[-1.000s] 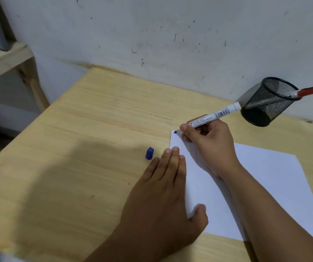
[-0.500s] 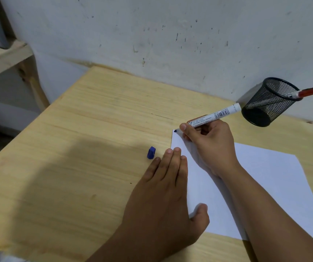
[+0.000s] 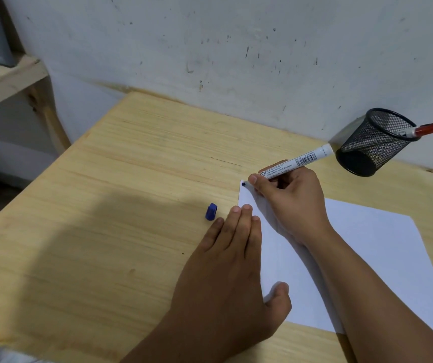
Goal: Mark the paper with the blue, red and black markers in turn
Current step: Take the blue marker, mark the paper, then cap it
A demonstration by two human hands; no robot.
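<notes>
First colour in play: the right hand (image 3: pixel 292 203), right of frame centre, has its fingers wrapped tight round the blue marker (image 3: pixel 297 161), with the dark tip down at the far left corner of the paper (image 3: pixel 367 247), where a small blue dot shows. The left hand (image 3: pixel 225 268) lies flat with fingers together and straight, fingertips and thumb pinning the sheet's left edge, gripping nothing. The blue cap (image 3: pixel 211 211) lies on the wooden table (image 3: pixel 105 231) just left of those fingertips. So blue looks barely begun, with red and black still to come, I'd say. The red marker (image 3: pixel 423 130) pokes out of the mesh pen holder (image 3: pixel 375 141) at the right. No black marker can be made out; it may sit hidden inside that holder. The paper's lower right runs under the forearm and out of frame.
</notes>
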